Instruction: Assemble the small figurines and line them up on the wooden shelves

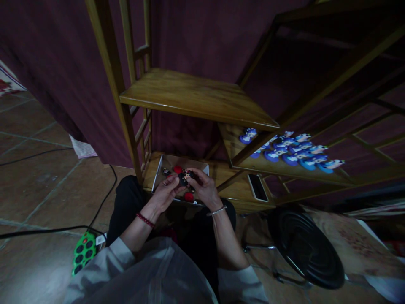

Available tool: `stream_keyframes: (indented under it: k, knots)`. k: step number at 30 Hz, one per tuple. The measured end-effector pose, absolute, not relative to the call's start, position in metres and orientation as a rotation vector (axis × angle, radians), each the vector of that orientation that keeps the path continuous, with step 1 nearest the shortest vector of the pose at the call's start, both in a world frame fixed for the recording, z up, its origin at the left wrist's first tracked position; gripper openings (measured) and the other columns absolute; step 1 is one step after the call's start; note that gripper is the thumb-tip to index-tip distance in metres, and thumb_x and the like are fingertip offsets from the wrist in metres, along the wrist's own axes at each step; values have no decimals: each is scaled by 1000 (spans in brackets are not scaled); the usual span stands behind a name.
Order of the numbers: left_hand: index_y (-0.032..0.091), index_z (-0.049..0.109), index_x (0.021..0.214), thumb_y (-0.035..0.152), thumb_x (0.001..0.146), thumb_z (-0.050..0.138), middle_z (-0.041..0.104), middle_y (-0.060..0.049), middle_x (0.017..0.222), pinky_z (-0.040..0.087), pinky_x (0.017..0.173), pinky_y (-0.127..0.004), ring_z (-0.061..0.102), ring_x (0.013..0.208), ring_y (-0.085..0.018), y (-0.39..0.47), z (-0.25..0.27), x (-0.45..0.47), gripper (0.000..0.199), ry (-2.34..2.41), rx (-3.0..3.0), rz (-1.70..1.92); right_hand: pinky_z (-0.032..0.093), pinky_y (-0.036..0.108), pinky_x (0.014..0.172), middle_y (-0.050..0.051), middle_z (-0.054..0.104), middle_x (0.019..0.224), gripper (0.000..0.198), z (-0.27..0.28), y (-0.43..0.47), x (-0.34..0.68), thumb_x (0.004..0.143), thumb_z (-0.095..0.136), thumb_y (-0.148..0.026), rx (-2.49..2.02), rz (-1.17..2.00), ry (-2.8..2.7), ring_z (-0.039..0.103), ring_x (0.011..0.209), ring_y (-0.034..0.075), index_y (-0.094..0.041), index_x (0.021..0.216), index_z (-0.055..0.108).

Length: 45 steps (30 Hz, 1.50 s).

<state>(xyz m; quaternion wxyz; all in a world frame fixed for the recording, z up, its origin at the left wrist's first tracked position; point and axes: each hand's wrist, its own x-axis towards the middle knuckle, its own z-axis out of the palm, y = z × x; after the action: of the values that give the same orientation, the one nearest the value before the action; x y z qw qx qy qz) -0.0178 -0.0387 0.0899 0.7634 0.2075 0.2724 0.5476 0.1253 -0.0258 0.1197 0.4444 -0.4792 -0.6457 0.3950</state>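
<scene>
Between my two hands is a small dark figurine (186, 176) with a light face, held over a shallow white box (202, 166) on the low shelf. My left hand (165, 192) pinches its dark lower end between thumb and fingers. On its other side, my right hand (204, 189) has fingers closed around the upper part. Inside the box lie red round pieces (189, 196) and another small dark figure (166, 171); my hands cover part of the contents.
Several blue and white figurines (295, 154) stand on a shelf to the right. Below them lies a phone-like white-edged slab (257, 187). A wooden shelf board (190, 95) spans above the box. A black round stool (306, 245) is at right, a green power strip (85, 252) with cables at left.
</scene>
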Motion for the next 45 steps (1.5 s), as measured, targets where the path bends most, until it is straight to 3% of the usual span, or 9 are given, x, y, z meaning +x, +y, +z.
stream_keyframes:
  k: [12,37,45]
  knots:
    - [14,65,97,14,69,67,66,-6,102,46,89,-28,63,88,-16,-40,93,-19,28,495,497,1166,49,30,82,1,65,101,33,131,-25,124,73,60,-28,-1210,1025,-1545,61,89,16,-24,106,60]
    - [11,68,85,20,68,70,68,-5,89,50,75,-24,63,75,-13,-45,97,-16,19,513,453,1159,47,31,87,0,67,101,30,135,-27,123,73,61,-31,-1204,1031,-1581,61,93,17,-24,102,63]
    - [14,65,94,20,71,67,68,-5,94,49,77,-26,64,78,-14,-41,95,-16,24,481,468,1160,45,32,88,2,65,105,34,139,-25,125,74,60,-31,-1197,1061,-1567,60,95,16,-23,107,60]
